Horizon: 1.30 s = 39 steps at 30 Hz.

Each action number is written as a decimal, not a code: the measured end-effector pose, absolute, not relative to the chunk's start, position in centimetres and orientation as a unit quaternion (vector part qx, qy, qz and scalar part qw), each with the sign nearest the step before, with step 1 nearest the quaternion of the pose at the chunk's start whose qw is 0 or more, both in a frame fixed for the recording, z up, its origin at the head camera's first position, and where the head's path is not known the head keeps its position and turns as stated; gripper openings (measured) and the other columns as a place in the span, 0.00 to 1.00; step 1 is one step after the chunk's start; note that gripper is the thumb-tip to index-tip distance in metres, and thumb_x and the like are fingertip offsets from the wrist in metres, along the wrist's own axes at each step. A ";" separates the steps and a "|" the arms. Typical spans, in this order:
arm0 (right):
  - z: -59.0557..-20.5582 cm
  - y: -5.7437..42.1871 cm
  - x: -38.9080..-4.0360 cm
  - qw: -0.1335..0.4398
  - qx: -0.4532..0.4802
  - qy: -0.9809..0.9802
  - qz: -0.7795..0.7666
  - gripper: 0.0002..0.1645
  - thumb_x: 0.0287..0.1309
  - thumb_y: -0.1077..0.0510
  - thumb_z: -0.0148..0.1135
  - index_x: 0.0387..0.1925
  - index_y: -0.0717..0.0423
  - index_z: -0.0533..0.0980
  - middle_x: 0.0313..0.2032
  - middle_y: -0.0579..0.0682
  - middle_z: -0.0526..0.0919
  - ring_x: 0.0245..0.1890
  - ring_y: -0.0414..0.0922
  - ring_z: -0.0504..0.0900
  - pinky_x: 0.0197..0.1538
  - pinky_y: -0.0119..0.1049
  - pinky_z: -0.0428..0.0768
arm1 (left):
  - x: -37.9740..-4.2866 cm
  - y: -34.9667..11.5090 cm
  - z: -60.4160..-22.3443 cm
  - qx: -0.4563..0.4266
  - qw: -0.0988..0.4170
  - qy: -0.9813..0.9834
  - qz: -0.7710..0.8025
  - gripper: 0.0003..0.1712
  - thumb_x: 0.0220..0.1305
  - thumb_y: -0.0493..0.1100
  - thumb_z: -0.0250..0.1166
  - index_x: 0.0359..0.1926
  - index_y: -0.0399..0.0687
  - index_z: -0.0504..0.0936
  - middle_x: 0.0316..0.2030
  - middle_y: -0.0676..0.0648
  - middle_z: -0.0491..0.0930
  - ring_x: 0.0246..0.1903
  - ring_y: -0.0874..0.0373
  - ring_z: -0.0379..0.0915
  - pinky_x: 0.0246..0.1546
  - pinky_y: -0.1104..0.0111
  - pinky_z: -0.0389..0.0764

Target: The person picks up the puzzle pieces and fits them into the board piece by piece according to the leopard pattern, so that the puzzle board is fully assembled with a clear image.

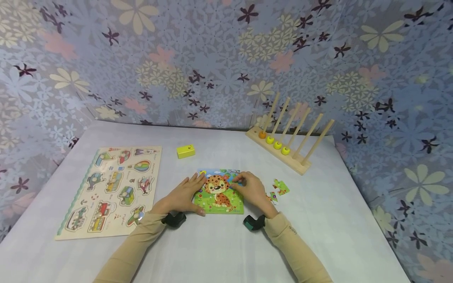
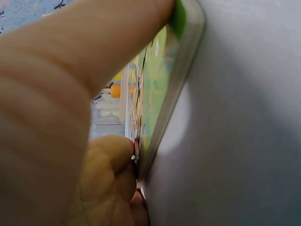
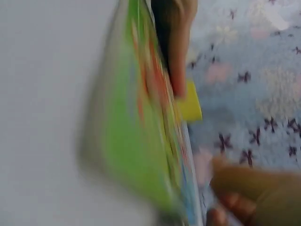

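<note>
Left hand (image 1: 184, 194) flat with straight fingers on the leopard puzzle (image 1: 219, 192) mid-table, right hand (image 1: 249, 188) pinching a piece at its top edge, loose pieces (image 1: 279, 188) just right, left wrist view shows thumb (image 2: 70, 80) along puzzle edge (image 2: 164, 94), right wrist view blurry, yellow block (image 3: 190, 101) beyond

Left hand (image 1: 185, 195) lies flat, fingers straight — right hand (image 1: 252, 190) seemingly pinching with curled fingertips.
</note>
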State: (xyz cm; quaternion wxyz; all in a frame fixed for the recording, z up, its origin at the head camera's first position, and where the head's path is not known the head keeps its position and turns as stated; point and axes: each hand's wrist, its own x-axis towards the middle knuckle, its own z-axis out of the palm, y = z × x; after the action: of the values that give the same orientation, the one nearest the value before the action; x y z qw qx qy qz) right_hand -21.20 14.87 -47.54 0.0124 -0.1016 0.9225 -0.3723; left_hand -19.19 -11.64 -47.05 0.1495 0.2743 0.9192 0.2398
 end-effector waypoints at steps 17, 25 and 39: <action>-44.5 27.9 -20.7 0.093 -0.034 0.937 -0.336 0.41 0.58 0.54 0.66 0.67 0.65 0.61 0.59 0.70 0.71 0.57 0.65 0.72 0.53 0.56 0.77 | -19.4 -11.6 -47.0 0.280 0.152 0.920 0.227 0.66 0.46 0.61 0.75 0.76 0.40 0.46 0.77 0.41 0.40 0.77 0.43 0.33 0.76 0.47 0.39; -44.3 26.6 -20.5 0.097 -0.057 0.949 -0.293 0.38 0.50 0.61 0.71 0.63 0.64 0.68 0.54 0.71 0.74 0.51 0.64 0.76 0.49 0.55 0.78 | -19.3 -11.6 -47.0 0.275 0.157 0.920 0.230 0.67 0.46 0.61 0.75 0.76 0.40 0.47 0.77 0.41 0.40 0.77 0.43 0.32 0.76 0.47 0.38; -44.1 24.9 -21.1 0.088 -0.033 0.912 -0.398 0.17 0.64 0.57 0.60 0.48 0.65 0.76 0.27 0.52 0.81 0.21 0.40 0.76 0.25 0.32 0.77 | -19.4 -11.7 -47.2 0.282 0.149 0.918 0.237 0.67 0.45 0.62 0.75 0.75 0.38 0.48 0.77 0.39 0.41 0.76 0.41 0.33 0.76 0.46 0.39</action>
State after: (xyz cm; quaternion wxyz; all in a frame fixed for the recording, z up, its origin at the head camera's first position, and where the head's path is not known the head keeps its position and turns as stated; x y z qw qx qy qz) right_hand -21.08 24.94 -44.11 0.0880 -0.0327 0.9124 -0.3984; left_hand -19.38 -11.73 -47.18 0.1495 0.2815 0.9177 0.2373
